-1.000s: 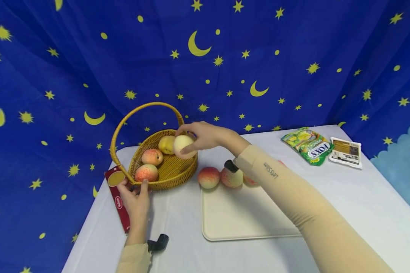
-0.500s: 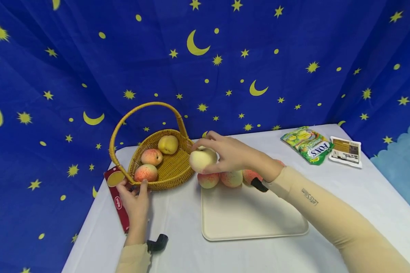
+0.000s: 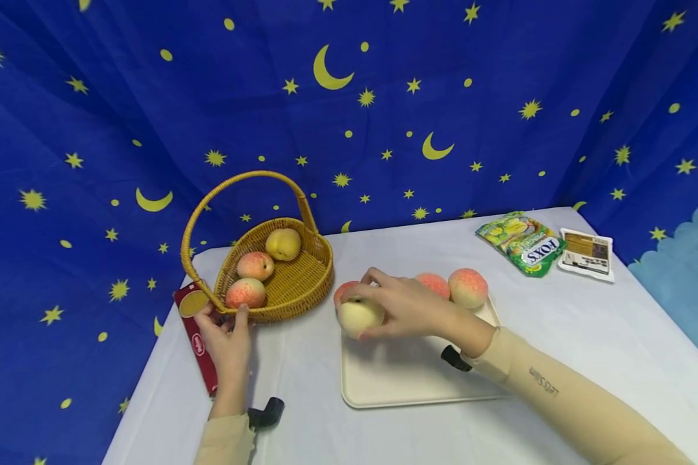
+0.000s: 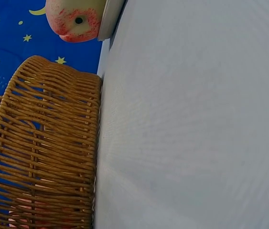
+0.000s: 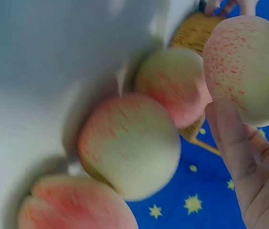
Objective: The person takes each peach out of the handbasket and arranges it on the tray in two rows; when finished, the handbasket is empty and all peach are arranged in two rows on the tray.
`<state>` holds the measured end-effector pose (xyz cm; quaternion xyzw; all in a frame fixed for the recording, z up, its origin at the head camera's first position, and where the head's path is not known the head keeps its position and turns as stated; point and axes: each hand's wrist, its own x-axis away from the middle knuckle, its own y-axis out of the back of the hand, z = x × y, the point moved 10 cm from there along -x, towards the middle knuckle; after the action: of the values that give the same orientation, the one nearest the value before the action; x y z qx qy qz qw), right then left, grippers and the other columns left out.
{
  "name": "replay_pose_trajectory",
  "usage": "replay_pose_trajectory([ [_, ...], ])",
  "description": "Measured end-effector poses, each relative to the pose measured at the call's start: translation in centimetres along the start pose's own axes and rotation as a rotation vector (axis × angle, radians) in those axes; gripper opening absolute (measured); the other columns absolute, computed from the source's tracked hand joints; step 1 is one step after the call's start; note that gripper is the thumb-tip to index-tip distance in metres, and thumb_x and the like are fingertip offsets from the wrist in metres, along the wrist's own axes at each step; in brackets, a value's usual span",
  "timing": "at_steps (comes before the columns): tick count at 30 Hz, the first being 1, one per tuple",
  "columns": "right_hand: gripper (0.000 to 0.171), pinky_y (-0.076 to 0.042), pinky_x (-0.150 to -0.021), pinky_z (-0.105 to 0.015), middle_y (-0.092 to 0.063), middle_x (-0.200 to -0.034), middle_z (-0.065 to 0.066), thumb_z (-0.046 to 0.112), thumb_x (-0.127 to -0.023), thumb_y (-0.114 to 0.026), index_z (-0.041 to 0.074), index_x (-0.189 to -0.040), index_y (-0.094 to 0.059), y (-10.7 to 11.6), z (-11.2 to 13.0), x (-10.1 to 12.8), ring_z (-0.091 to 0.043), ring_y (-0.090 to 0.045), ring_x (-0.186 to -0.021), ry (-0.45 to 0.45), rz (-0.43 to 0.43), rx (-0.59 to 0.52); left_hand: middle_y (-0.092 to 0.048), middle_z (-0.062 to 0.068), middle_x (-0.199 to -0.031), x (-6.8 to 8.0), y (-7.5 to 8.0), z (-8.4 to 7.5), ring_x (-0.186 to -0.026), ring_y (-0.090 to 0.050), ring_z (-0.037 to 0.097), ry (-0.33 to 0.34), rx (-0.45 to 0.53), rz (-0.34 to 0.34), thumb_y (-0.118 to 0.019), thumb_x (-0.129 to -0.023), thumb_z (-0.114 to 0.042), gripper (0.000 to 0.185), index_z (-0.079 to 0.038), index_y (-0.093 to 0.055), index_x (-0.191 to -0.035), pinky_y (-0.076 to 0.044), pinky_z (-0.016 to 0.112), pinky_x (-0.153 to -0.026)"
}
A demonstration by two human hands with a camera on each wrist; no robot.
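**Blue starry backdrop (image 3: 378, 123), white table (image 3: 299, 387): pale peach (image 3: 359, 316) held over a tray (image 3: 413, 381)**

Behind the table, yellow moons, suns and stars are printed on the hanging cloth. By the right hand (image 3: 413, 307), the pale peach is pinched between thumb and fingers above the tray's far left part; in the right wrist view its side is seen to be speckled with red. Whether it touches the reddish peach (image 3: 345, 292) behind it cannot be told. Along the tray's far edge, a pink peach (image 3: 433, 284) and a larger peach (image 3: 468, 288) are also seen, the former partly hidden by the hand.

At the left, a wicker basket (image 3: 302, 300) is gripped at its near rim, by the foot of its arched handle, with the thumb and fingers of the left hand (image 3: 229, 345). Inside it, one yellow peach (image 3: 283, 244) and two red-tinged peaches (image 3: 254, 265) are held. A red box (image 3: 206, 361) is placed flat beside the basket, partly covered by the left hand.

Toward the far right, a green packet (image 3: 522, 244) marked FOX'S is laid just beside a white pack (image 3: 586, 254) with a brown label.
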<state>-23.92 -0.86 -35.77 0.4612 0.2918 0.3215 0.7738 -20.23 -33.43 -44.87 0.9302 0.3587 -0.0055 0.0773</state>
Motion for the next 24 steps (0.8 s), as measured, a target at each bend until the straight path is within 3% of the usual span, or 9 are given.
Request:
replay_pose_trajectory([
  [9, 0.063, -0.059, -0.075, -0.031, -0.065, -0.12, 0.002, 0.06, -0.084, -0.085, 0.038, -0.139, -0.068, -3.5, -0.2, 0.7, -0.012, -0.062, -0.098, -0.08, 0.103, -0.069, -0.041, 0.016, -0.156, -0.1, 0.0, 0.3, -0.122, -0.055, 0.025, 0.029, -0.027, 0.014, -0.067, -0.106, -0.021, 0.062, -0.011, -0.03, -0.155, -0.058, 0.005, -0.076],
  [17, 0.063, -0.06, -0.089, -0.035, -0.073, -0.133, -0.003, 0.058, -0.088, -0.082, 0.025, -0.14, -0.071, -5.4, -0.6, 0.9, -0.017, -0.068, -0.112, -0.131, 0.147, -0.146, -0.041, 0.015, -0.156, 0.0, 0.0, 0.2, -0.123, -0.055, 0.025, 0.038, -0.034, 0.011, -0.067, -0.107, -0.022, 0.062, -0.012, -0.03, -0.155, -0.058, 0.005, -0.077],
  [24, 0.063, -0.06, -0.092, -0.039, -0.076, -0.124, -0.004, 0.061, -0.092, -0.078, 0.022, -0.141, -0.07, -6.3, -1.0, 1.2, -0.017, -0.07, -0.11, -0.154, 0.157, -0.134, -0.041, 0.014, -0.154, 0.1, -0.1, 0.1, -0.12, -0.055, 0.022, 0.035, -0.031, 0.01, -0.066, -0.107, -0.02, 0.061, -0.011, -0.03, -0.155, -0.059, 0.006, -0.077],
])
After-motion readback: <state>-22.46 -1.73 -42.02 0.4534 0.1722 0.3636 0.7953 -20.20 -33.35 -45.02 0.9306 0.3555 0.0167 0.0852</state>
